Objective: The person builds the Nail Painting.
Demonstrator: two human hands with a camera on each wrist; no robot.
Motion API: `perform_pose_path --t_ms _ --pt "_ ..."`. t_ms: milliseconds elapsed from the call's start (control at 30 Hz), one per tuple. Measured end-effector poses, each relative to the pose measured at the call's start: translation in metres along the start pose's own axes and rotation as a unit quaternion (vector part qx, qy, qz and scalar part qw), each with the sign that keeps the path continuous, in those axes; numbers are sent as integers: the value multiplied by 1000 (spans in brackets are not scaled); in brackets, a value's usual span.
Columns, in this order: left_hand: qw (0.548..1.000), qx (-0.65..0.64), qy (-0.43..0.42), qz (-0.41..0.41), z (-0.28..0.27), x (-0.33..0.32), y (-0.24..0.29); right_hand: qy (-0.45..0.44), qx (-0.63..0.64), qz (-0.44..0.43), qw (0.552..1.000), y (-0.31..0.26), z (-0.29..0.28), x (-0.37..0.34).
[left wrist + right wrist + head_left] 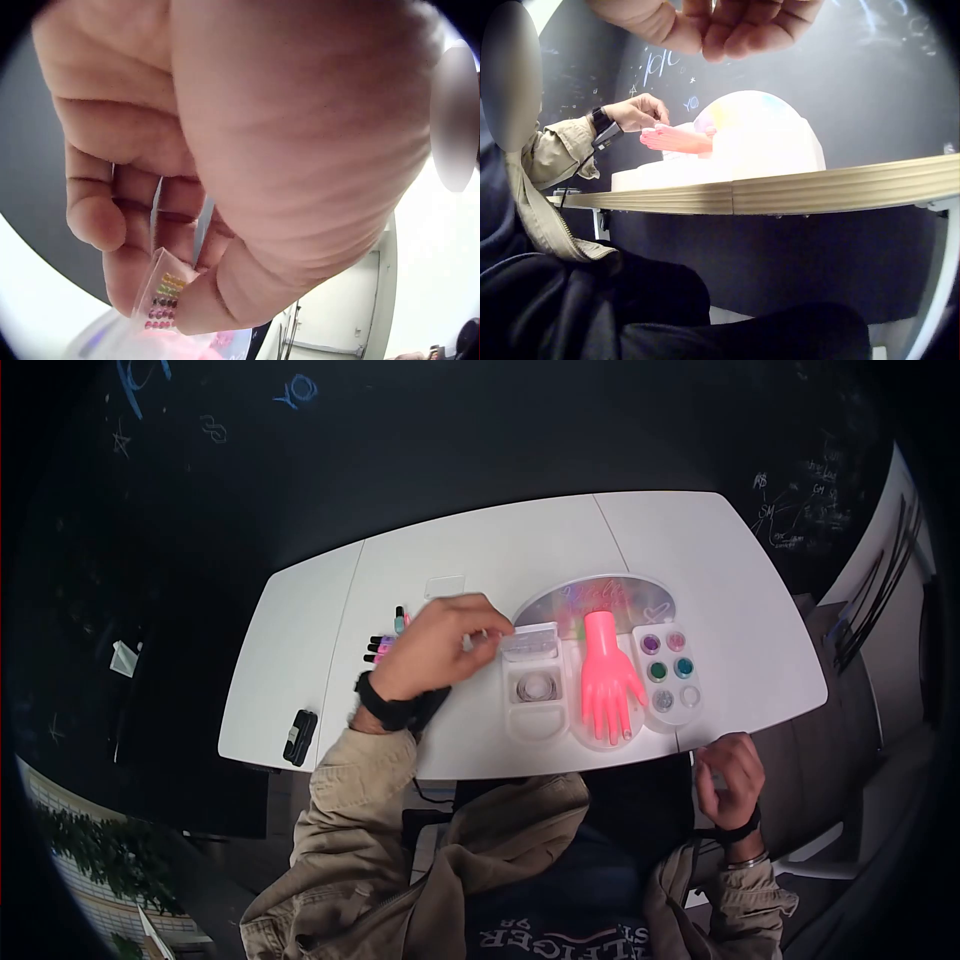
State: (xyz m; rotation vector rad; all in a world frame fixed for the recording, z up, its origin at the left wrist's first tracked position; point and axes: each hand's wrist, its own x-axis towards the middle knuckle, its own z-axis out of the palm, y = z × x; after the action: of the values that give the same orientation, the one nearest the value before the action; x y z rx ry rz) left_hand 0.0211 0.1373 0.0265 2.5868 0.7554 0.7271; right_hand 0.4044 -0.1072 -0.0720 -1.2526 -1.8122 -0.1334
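Observation:
My left hand [440, 645] is over the left part of a white nail-art stand [540, 724]. In the left wrist view its thumb and fingers pinch a small clear sheet of coloured gems [162, 306], set in rows of yellow, green, dark and pink. On the stand a pink model hand [605, 678] lies palm down, fingers toward the person. A round clear container [536, 686] sits in a tray compartment at its left. Beyond the table's front edge, my right hand [733, 775] hangs with fingers loosely bent and nothing in them.
Several glitter pots [657, 672] fill the stand's right side, and a shiny curved panel [550, 605] rises behind. Nail polish bottles [378, 648] lie left of my left hand. A black case [299, 737] is near the front left edge; a clear flat piece [446, 586] lies farther back.

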Motion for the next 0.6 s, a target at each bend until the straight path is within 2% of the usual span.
perform_pose_path --t_ms 167,467,600 --pt "1000 14 -5 -17 33 -5 -8 -13 12 -16 1000 2 6 4" --pt "993 40 89 -72 51 -8 -10 -25 44 -37 998 8 15 17" --pt "984 112 131 -53 67 -10 -11 -33 52 -46 997 11 20 22"
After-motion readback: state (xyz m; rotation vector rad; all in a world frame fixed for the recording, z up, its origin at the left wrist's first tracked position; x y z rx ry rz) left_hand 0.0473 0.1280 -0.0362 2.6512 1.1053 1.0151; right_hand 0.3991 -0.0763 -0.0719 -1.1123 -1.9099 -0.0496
